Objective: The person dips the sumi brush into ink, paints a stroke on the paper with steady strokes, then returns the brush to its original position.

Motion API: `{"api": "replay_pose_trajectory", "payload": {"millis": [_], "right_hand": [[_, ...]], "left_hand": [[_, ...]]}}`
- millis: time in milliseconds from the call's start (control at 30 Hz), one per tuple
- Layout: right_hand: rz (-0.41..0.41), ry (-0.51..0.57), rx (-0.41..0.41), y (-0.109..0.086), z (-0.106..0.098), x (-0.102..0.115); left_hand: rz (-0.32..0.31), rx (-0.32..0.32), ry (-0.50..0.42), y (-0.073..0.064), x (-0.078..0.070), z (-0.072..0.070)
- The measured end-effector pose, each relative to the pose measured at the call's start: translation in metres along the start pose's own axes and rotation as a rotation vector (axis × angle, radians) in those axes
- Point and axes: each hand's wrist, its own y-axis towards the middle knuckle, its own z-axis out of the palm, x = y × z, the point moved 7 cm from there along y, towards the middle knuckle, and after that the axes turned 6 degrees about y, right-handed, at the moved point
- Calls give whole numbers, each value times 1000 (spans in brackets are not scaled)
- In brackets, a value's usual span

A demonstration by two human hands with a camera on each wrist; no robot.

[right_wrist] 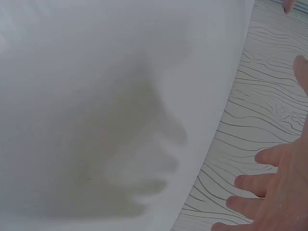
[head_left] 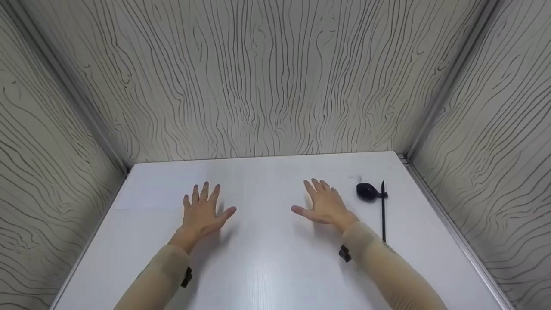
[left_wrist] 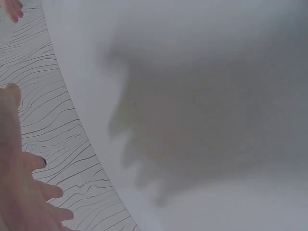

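Note:
Both hands hover palm down over the white table (head_left: 267, 241), with their shadows on its surface. My left hand (head_left: 202, 215) is on the left side, fingers straight and spread, thumb out to the right. Opposite it, my right hand (head_left: 325, 204) has straight fingers and its thumb toward the left. Neither holds anything. Nearest the right hand, on its right, lies a black bulb-shaped object (head_left: 366, 191) with a short neck. A thin black stick (head_left: 383, 211) with a pointed far tip lies against that neck; the right forearm hides its near end.
A pale flat sheet (head_left: 155, 189) lies at the table's back left corner. Beside the bulb is a small clear piece (head_left: 359, 178). Wood-patterned panels (head_left: 267, 77) wall the table at the back and both sides, with metal rails (head_left: 456, 237) along the sides.

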Motion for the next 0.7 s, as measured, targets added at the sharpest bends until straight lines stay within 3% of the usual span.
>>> {"api": "replay_pose_trajectory", "payload": {"millis": [433,700], "right_hand": [[-69,11,51,14,11,38],[-147,2,48,22,14,70]], "left_hand": [[14,-33,-24,-12,17,-2],[-21,-55,-38,-17,29,-3]]}}
